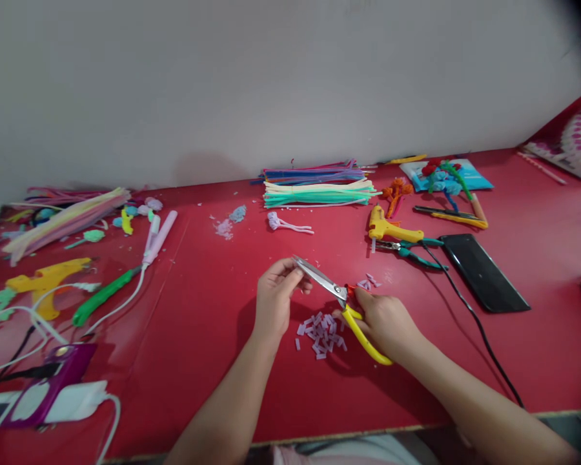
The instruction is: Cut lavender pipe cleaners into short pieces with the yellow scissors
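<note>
The big red table (537, 213) held everything low and flat, so the hands could rest on it. A stack of long fuzzy sticks (318, 184) lay by the wall, out of the way but easy to reach. The right hand (386, 321) was curled shut around the yellow handles of the scissors (341, 300), whose blades pointed left and looked nearly shut. The left hand (274, 295) pinched something tiny right at the blade tips; it was too small to make out. Under the blades lay a little heap of pale purple bits (321, 334), likely where the cut pieces dropped.
</note>
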A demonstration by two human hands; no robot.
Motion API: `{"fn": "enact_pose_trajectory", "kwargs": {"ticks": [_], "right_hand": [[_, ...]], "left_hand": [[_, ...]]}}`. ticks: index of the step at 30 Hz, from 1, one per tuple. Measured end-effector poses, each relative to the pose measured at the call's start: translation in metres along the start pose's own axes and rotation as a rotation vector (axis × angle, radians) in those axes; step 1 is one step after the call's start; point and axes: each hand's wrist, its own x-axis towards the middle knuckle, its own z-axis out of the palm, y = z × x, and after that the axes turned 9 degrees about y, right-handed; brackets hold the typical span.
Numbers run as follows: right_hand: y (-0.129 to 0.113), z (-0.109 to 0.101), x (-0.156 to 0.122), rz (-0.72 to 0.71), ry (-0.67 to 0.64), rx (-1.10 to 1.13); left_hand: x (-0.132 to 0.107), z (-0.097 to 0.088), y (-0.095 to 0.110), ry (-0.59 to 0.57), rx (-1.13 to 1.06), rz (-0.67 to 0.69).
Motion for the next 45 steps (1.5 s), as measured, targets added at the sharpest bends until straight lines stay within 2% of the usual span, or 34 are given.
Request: {"fn": "enact_pose_trajectory", "kwargs": {"ticks": [3,7,14,17,21,24,26,32,38,45], "right_hand": [[0.0,0.0,0.0,0.005,0.001,-0.001],[0.002,-0.001,0.0,0.023,0.011,-0.006],[0.005,-0.014,0.009,0.215,0.092,-0.084],[0.004,-0.017,0.013,0.246,0.106,0.065],[-0.001,-0.019,0.015,0.258,0.123,0.515],[-0.007,-0.023,0.014,0.256,0.071,0.836],[-0.008,-0.026,0.013,0.271,0.03,0.932],[-0.008,-0.026,0.013,0.293,-0.045,0.932],[-0.008,-0.022,0.013,0.255,0.004,0.922],[-0.007,-0.027,0.012,0.34,-0.028,0.981]], "left_hand": [[0.0,0.001,0.001,0.024,0.025,0.0],[-0.001,0.001,0.001,0.0,0.021,0.012],[-0.003,0.002,0.0,-0.122,0.017,-0.052],[-0.004,0.004,-0.003,-0.195,0.033,-0.126],[-0.009,0.007,-0.006,-0.331,0.061,-0.269],[-0.013,0.01,-0.007,-0.437,0.088,-0.38],[-0.015,0.011,-0.008,-0.479,0.108,-0.433],[-0.016,0.011,-0.01,-0.494,0.172,-0.458],[-0.016,0.011,-0.01,-0.486,0.22,-0.413],[-0.015,0.011,-0.009,-0.484,0.238,-0.432]]}}
